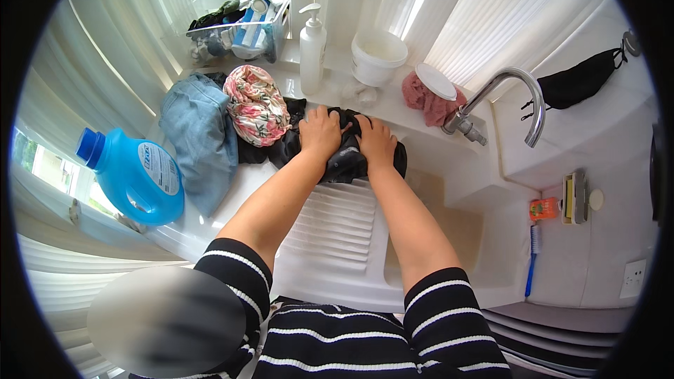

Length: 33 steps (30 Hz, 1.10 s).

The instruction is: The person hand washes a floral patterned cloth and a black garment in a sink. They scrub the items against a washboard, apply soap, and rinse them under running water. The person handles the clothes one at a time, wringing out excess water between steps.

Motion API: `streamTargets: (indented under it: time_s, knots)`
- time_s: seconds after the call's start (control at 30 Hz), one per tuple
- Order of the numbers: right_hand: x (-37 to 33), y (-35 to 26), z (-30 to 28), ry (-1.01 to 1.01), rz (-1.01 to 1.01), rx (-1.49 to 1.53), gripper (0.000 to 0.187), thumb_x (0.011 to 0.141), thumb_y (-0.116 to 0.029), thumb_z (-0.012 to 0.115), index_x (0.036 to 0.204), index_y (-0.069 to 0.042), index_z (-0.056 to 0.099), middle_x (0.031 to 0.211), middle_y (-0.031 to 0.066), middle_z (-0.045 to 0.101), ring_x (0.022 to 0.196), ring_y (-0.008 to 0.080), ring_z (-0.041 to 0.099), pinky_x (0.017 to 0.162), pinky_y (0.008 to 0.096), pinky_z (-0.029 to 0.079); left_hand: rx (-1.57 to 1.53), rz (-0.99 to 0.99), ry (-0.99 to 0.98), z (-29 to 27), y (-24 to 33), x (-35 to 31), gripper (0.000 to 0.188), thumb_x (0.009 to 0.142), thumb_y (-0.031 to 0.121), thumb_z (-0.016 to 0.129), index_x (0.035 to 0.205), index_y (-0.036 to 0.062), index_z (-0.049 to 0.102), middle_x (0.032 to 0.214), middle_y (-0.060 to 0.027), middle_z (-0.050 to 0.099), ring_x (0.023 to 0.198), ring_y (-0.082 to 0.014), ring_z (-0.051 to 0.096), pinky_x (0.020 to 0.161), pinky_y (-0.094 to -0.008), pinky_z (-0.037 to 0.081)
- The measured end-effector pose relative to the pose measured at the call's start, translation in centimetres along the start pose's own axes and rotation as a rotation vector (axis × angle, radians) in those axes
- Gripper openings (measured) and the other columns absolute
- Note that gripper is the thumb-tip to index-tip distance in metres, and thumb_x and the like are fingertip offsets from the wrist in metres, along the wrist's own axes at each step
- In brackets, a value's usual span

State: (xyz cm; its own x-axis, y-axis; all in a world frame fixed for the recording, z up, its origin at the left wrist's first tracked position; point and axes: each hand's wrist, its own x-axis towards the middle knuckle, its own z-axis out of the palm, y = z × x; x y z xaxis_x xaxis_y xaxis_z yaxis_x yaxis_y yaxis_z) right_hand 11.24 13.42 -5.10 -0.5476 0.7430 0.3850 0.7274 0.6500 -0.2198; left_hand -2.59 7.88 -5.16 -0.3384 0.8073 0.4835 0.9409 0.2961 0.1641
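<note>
Both your hands are down on the black cloth (344, 165), which is bunched at the far end of the washboard (330, 228), right beside the basin (432, 238). Left hand (321, 133) is on top, right hand (378, 142) has its fingers bent over the other side; can't tell if either's actually gripping or just pressing. It's kinda crowded on your left: the floral cloth (256, 107) butts up against the black one, then jeans (196, 137), then a blue jug (144, 179). Behind the cloth you've got a pump bottle (312, 52), a white tub (379, 57) and a pink cloth (423, 102) partly under a lid (436, 81). The tap (516, 81) arches up on your right, well apart from your hands.
</note>
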Motion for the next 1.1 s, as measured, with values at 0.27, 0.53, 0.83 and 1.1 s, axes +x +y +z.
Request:
streamTargets:
  time_s: [0.27, 0.53, 0.83, 1.1]
  knots:
    - [-16.7, -1.7, -7.8, -0.217, -0.441, 0.377, 0.065, 0.063, -0.024, 0.076, 0.126, -0.021, 0.058, 0.122, 0.0144, 0.05, 0.113, 0.0329, 0.049, 0.091, 0.046, 0.039, -0.425, 0.548, -0.285, -11.7, -1.0, -14.8, 0.044, 0.056, 0.035, 0.081, 0.083, 0.0101, 0.057, 0.077, -0.0058, 0.053, 0.072, -0.0263, 0.057, 0.067, -0.0394, 0.041]
    - [-0.9, 0.0, 0.2, 0.001, 0.021, -0.028, 0.048, 0.076, -0.018, 0.072, 0.12, -0.016, 0.055, 0.127, 0.0098, 0.054, 0.11, 0.0329, 0.053, 0.087, 0.0468, 0.044, -0.12, -0.031, -0.112, 1.1, 0.3, -0.8, 0.03, 0.081, 0.036, 0.068, 0.091, 0.009, 0.059, 0.088, -0.0117, 0.06, 0.085, -0.0332, 0.063, 0.065, -0.0456, 0.052]
    - [-15.1, -2.2, -8.1, -0.141, -0.512, 0.454, 0.052, 0.06, -0.015, 0.077, 0.11, -0.012, 0.061, 0.115, 0.0081, 0.057, 0.1, 0.0291, 0.057, 0.082, 0.04, 0.046, -0.371, 0.488, -0.384, -11.6, -1.5, -15.1, 0.036, 0.066, 0.037, 0.078, 0.083, 0.0112, 0.057, 0.076, -0.008, 0.057, 0.074, -0.0282, 0.061, 0.062, -0.0403, 0.048]
    - [-0.1, -0.2, 0.1, -0.055, -0.052, -0.01, 0.037, 0.072, -0.016, 0.072, 0.106, -0.01, 0.057, 0.103, 0.012, 0.059, 0.096, 0.0333, 0.058, 0.078, 0.0449, 0.049, -0.12, -0.06, -0.132, 0.0, 0.0, -0.8, 0.041, 0.084, 0.046, 0.064, 0.086, 0.0061, 0.058, 0.082, -0.0133, 0.062, 0.08, -0.0339, 0.064, 0.066, -0.0447, 0.052]
